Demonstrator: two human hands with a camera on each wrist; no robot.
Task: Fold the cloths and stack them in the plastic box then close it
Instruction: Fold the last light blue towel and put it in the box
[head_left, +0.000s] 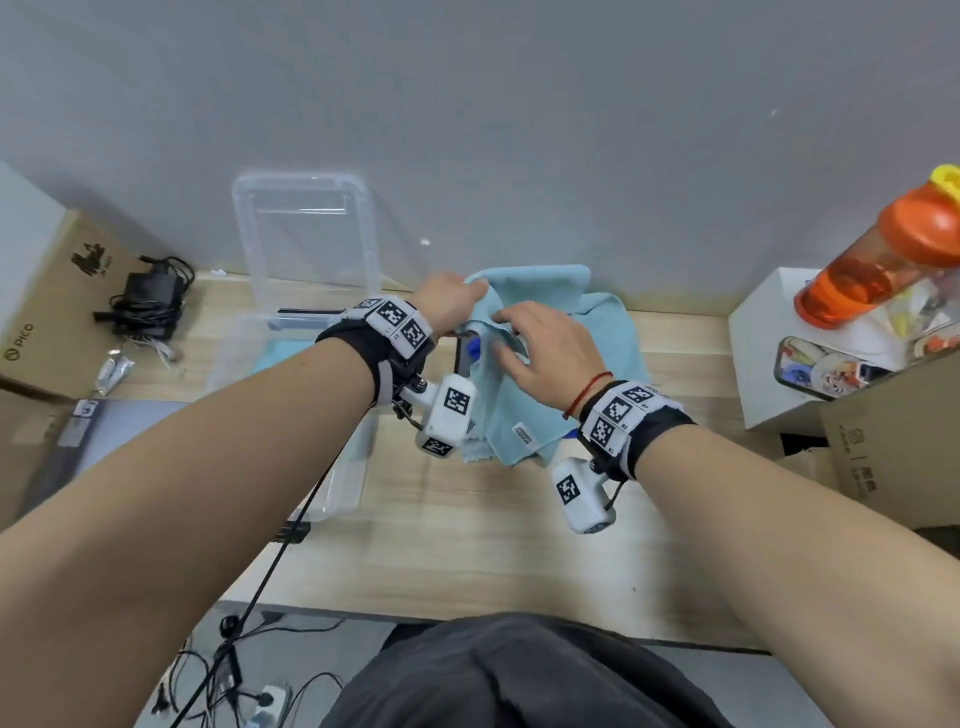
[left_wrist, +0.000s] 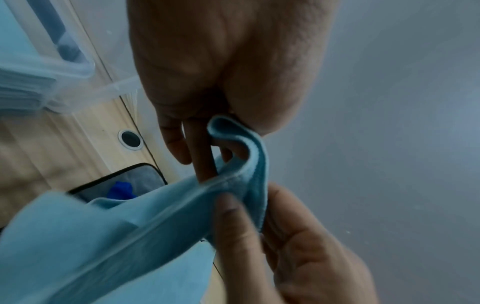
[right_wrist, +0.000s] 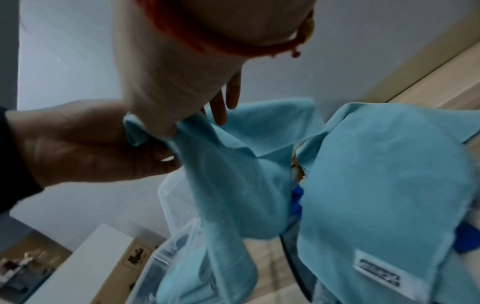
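Note:
I hold a light blue cloth up above the wooden table. My left hand pinches its top corner. Just beside it, my right hand pinches the same edge between thumb and fingers. The rest of the cloth hangs down, with a white label low on it. Left of my hands stands the clear plastic box, open, with a folded light blue cloth inside. Its clear lid leans on the wall behind. A grey cloth and a dark blue one lie under the hanging cloth.
An orange bottle lies on a white box at the right, with a cardboard box in front. At the left are another cardboard box, a black charger with cables and a grey flat device.

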